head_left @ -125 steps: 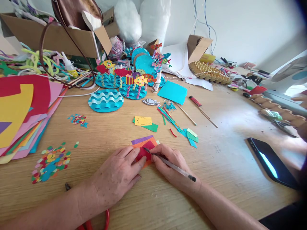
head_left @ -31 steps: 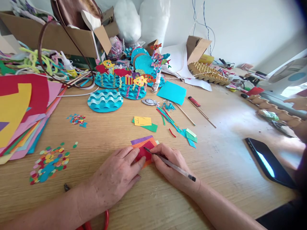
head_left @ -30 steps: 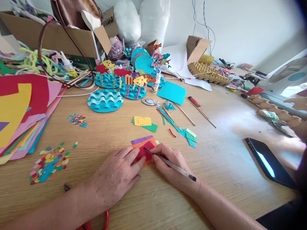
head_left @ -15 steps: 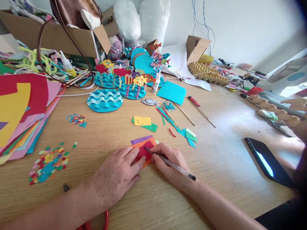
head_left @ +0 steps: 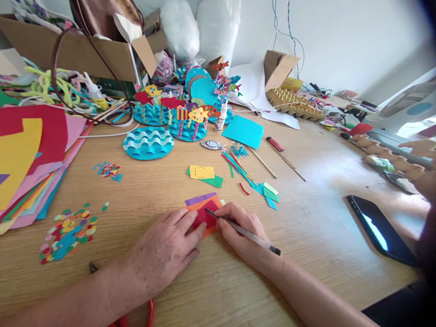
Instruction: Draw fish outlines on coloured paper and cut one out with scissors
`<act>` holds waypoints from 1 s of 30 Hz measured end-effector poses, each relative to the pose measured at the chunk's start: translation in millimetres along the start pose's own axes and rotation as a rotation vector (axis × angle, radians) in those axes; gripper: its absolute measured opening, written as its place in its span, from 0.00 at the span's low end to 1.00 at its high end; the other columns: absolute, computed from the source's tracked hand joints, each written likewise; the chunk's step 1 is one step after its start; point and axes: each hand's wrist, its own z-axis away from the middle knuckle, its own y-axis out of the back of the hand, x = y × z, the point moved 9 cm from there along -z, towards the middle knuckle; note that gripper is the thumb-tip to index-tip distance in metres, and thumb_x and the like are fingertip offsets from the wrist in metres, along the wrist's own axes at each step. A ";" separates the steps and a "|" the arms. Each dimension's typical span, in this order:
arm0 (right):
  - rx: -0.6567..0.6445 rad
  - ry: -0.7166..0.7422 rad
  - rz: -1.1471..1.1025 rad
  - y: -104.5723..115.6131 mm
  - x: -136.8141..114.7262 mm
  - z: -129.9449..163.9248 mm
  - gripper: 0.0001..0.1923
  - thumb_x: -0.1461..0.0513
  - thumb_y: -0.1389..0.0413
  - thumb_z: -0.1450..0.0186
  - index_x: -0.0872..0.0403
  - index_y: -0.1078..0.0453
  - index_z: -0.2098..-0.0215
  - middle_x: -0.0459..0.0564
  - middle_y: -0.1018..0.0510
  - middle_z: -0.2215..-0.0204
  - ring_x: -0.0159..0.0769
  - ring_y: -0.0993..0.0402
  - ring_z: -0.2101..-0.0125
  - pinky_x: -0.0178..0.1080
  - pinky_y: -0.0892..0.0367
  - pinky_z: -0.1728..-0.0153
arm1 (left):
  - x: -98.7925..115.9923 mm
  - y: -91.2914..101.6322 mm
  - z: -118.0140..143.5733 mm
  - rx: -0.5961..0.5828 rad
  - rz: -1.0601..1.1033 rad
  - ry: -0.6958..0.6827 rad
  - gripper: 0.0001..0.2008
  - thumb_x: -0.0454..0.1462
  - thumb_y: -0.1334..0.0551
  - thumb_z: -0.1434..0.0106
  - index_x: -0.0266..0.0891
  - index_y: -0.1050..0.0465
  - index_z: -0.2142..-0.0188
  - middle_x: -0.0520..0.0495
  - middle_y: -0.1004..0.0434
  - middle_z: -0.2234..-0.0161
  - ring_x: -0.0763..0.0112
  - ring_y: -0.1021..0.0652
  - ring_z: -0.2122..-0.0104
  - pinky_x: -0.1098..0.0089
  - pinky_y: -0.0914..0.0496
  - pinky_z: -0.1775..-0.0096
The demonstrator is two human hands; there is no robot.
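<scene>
In the head view my right hand [head_left: 243, 229] is closed around a clear-barrelled pen [head_left: 250, 235] with a dark end cap. Its tip touches a small dark red paper piece [head_left: 205, 217]. My left hand [head_left: 170, 245] lies on the left side of that piece, thumb and forefinger apart, pressing it down. Beneath it are an orange paper piece [head_left: 215, 200] and a purple one [head_left: 199, 198], partly covered. Just beyond lies a yellow paper piece [head_left: 201, 172] with a fish outline, on top of a green piece [head_left: 214, 181].
Paper dots [head_left: 73, 229] and stacked coloured sheets [head_left: 41, 159] lie left. Red-handled pliers or scissors [head_left: 150, 313] are partly under my left forearm. A phone [head_left: 381, 229] lies right. Behind are wavy blue paper discs [head_left: 148, 143], a glue bottle [head_left: 220, 118] and paper strips [head_left: 240, 168].
The pen's rear end has swung slightly to the right, with its tip still on the dark red paper. My left hand stays in the same place.
</scene>
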 end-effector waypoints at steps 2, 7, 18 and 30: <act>0.001 0.004 0.000 -0.7 -0.2 0.0 0.07 0.67 0.52 0.42 0.52 0.34 0.68 0.43 0.26 0.79 0.30 0.30 0.78 0.31 0.39 0.77 | -0.1 0.3 0.1 0.003 0.007 0.003 0.18 0.34 0.40 0.40 0.36 0.33 0.49 0.38 0.29 0.54 0.52 0.29 0.54 0.52 0.29 0.54; -0.002 0.012 0.000 -1.5 -0.7 -0.1 0.07 0.67 0.51 0.41 0.53 0.33 0.67 0.42 0.25 0.78 0.29 0.31 0.79 0.30 0.39 0.77 | -1.1 -0.3 -0.4 0.001 0.011 0.012 0.18 0.34 0.42 0.39 0.37 0.34 0.49 0.39 0.30 0.53 0.53 0.30 0.54 0.53 0.30 0.53; 0.008 0.017 0.012 -0.1 0.1 0.1 0.07 0.68 0.51 0.43 0.52 0.34 0.69 0.42 0.27 0.79 0.30 0.31 0.79 0.31 0.39 0.78 | -2.6 -0.3 -3.4 -0.043 0.017 0.038 0.19 0.38 0.43 0.37 0.38 0.35 0.47 0.41 0.29 0.52 0.56 0.30 0.54 0.56 0.32 0.53; 0.003 0.009 0.006 -1.3 1.7 -0.4 0.07 0.67 0.51 0.41 0.52 0.33 0.67 0.42 0.25 0.77 0.29 0.31 0.79 0.30 0.40 0.78 | -1.9 -1.2 -4.5 -0.031 0.024 0.034 0.18 0.37 0.41 0.38 0.37 0.34 0.48 0.40 0.29 0.53 0.54 0.30 0.55 0.55 0.32 0.54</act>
